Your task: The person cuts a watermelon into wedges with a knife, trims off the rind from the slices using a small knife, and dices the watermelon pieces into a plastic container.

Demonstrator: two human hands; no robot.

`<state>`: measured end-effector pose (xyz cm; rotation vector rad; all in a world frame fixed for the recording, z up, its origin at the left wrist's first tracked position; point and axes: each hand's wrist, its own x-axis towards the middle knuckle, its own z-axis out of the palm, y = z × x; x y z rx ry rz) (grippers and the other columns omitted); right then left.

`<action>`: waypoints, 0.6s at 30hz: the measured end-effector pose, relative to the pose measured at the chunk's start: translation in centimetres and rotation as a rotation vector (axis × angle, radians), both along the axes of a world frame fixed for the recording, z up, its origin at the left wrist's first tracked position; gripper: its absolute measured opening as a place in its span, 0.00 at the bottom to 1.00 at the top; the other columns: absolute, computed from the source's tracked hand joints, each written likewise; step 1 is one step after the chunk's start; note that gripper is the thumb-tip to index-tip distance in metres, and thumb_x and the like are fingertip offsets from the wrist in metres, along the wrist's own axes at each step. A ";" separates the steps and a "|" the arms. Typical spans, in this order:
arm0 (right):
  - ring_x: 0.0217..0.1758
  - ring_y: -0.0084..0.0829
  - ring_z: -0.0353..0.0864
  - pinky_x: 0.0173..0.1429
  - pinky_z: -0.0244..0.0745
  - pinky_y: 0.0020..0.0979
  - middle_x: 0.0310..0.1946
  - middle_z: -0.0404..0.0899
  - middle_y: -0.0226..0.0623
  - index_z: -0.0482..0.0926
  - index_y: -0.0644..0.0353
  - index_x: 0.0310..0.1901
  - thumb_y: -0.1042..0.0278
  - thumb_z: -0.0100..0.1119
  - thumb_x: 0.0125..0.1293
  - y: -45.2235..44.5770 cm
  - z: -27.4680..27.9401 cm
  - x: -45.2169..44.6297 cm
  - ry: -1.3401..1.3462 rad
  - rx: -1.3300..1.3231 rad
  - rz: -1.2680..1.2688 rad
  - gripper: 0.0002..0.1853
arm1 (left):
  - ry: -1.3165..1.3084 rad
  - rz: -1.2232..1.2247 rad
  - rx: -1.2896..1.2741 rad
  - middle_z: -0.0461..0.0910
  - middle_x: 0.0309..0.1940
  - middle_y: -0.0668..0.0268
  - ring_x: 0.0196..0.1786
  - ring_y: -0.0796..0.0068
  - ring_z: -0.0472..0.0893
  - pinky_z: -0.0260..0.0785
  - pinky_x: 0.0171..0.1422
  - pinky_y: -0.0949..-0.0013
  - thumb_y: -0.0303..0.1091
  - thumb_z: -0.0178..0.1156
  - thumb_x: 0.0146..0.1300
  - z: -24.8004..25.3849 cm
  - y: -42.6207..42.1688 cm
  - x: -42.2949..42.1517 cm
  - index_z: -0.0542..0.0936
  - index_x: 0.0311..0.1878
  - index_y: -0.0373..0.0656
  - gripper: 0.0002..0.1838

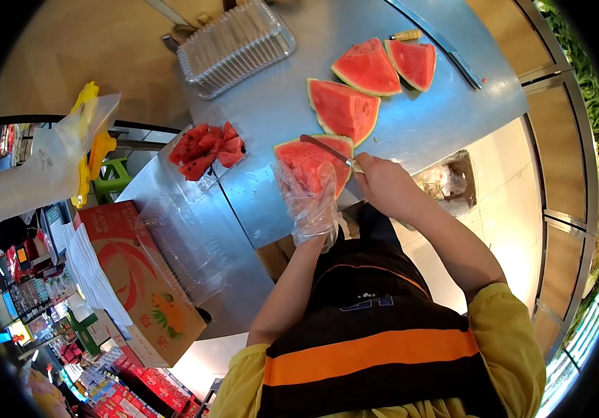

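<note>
My left hand (311,209), in a clear plastic glove, is closed around the near side of a watermelon wedge (292,155) at the front edge of the steel table. Bare, my right hand (384,182) grips the handle of a small knife (326,148), whose blade lies over the wedge's red flesh. Behind it, further watermelon wedges (344,111) rest in a row toward the back right. To the left, a clear plastic tray (238,129) holds cut watermelon pieces (205,148). The glove's film and folds partly hide my left fingers.
A stack of clear plastic containers (237,45) stands at the back left. A long knife (445,43) lies along the far right, near a wooden handle (406,35). More clear containers (188,240) and a cardboard box (139,285) are at left. A lined bin (452,182) sits below the table.
</note>
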<state>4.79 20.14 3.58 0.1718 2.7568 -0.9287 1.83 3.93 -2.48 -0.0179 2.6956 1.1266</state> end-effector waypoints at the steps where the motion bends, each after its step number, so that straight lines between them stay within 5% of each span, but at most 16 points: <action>1: 0.35 0.55 0.79 0.40 0.74 0.48 0.30 0.77 0.55 0.67 0.69 0.40 0.66 0.50 0.65 0.0 -0.2 0.3 -0.002 0.000 -0.002 0.12 | -0.002 -0.002 0.000 0.45 0.73 0.48 0.75 0.50 0.48 0.47 0.77 0.59 0.51 0.64 0.56 -0.1 0.0 0.0 0.42 0.74 0.42 0.53; 11: 0.31 0.55 0.79 0.33 0.76 0.48 0.37 0.75 0.56 0.62 0.64 0.48 0.67 0.48 0.67 -4.8 -9.2 5.9 -0.075 -0.049 -0.135 0.13 | 0.087 0.017 0.080 0.49 0.72 0.46 0.72 0.46 0.55 0.50 0.75 0.58 0.39 0.67 0.53 -0.3 0.2 0.1 0.42 0.75 0.42 0.53; 18: 0.36 0.55 0.79 0.38 0.77 0.46 0.41 0.74 0.55 0.61 0.66 0.56 0.68 0.51 0.66 -4.6 -8.3 7.5 0.041 -0.121 -0.190 0.20 | 0.073 0.033 0.090 0.55 0.70 0.47 0.70 0.51 0.59 0.53 0.73 0.61 0.37 0.65 0.55 -0.9 0.3 0.3 0.43 0.74 0.41 0.51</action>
